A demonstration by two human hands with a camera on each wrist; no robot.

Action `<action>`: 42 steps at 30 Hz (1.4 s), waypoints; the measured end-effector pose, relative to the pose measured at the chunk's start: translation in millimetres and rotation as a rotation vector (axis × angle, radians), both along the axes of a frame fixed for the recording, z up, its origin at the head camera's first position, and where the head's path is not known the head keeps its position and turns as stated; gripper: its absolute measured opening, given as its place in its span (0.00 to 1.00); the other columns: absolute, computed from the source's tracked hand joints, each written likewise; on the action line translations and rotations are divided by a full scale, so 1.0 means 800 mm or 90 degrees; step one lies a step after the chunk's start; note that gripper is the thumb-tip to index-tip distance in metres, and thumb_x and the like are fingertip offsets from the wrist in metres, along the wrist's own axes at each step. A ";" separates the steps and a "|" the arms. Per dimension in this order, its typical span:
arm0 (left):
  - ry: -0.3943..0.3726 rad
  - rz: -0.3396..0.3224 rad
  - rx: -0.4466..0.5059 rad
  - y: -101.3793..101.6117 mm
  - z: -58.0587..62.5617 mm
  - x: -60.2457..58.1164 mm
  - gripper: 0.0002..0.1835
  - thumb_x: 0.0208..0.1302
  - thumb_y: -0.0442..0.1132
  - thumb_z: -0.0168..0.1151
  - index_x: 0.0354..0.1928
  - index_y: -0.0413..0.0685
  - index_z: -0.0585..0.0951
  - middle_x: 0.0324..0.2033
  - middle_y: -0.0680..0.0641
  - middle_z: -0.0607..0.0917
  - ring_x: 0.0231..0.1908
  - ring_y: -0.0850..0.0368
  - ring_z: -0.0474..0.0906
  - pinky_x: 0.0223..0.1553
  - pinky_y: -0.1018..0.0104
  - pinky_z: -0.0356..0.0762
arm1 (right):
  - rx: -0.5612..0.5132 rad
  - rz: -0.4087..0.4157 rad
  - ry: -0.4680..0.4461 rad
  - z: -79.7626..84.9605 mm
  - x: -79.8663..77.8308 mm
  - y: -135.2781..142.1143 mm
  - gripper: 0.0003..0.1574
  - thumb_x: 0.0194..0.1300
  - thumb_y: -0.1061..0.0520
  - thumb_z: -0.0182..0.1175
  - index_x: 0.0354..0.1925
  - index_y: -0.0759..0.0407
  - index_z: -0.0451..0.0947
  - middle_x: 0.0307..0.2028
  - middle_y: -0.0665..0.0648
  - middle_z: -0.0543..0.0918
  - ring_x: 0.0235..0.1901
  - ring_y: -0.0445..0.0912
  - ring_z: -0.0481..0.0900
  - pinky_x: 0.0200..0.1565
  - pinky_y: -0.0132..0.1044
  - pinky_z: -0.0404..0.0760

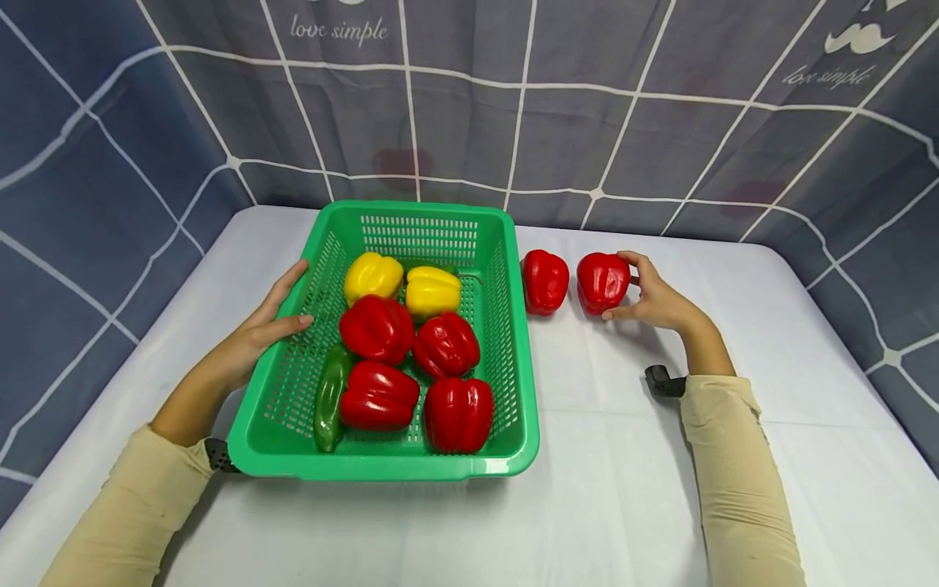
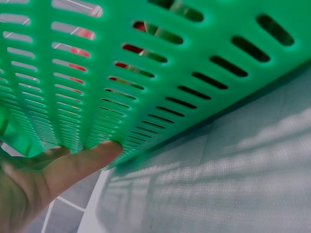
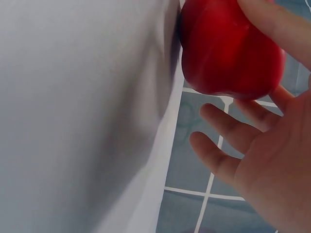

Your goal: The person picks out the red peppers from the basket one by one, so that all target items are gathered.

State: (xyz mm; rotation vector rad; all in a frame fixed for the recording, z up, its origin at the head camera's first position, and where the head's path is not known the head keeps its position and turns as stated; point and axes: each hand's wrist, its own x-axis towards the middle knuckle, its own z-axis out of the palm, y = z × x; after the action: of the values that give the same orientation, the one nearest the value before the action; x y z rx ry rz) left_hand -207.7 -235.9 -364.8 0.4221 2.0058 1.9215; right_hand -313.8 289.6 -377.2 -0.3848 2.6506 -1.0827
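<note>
My right hand [image 1: 656,303] pinches a red bell pepper [image 1: 603,282] between thumb and fingers, right of the basket. The right wrist view shows the thumb across this pepper [image 3: 233,48], with the lower fingers off it. Just left of it sits another red bell pepper [image 1: 544,282], beside the basket wall. With fairly straight fingers, my left hand [image 1: 253,338] touches the left side of the green basket [image 1: 385,466]. Against the slotted wall [image 2: 194,104] in the left wrist view lie the left hand's fingers [image 2: 82,165].
Inside the basket lie several red bell peppers [image 1: 459,414], two yellow bell peppers [image 1: 374,277] and a green cucumber [image 1: 332,397]. Something green is partly hidden behind the yellow ones. A white cloth [image 1: 609,489] covers the table. Dark checked curtains [image 1: 469,130] stand behind and at both sides.
</note>
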 end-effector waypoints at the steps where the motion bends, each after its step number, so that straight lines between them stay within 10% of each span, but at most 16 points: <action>1: -0.001 0.000 -0.001 0.000 0.000 0.000 0.37 0.69 0.35 0.42 0.70 0.69 0.36 0.67 0.39 0.41 0.43 0.61 0.77 0.36 0.61 0.82 | 0.002 0.000 -0.002 0.000 0.001 0.000 0.64 0.48 0.58 0.69 0.69 0.61 0.35 0.68 0.64 0.44 0.64 0.67 0.50 0.59 0.66 0.56; 42: -0.008 0.008 -0.012 0.001 0.002 -0.001 0.38 0.69 0.35 0.42 0.70 0.70 0.37 0.69 0.39 0.38 0.43 0.61 0.76 0.36 0.63 0.82 | 0.074 -0.020 -0.005 0.022 0.009 0.004 0.57 0.51 0.55 0.67 0.69 0.56 0.42 0.67 0.67 0.47 0.66 0.65 0.46 0.59 0.67 0.55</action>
State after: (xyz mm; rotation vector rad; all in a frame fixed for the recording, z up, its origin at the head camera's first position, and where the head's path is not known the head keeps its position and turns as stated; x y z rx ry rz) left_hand -208.9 -235.3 -363.2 0.3933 2.0220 1.9064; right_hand -306.4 293.1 -360.0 -0.3166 2.7043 -0.9315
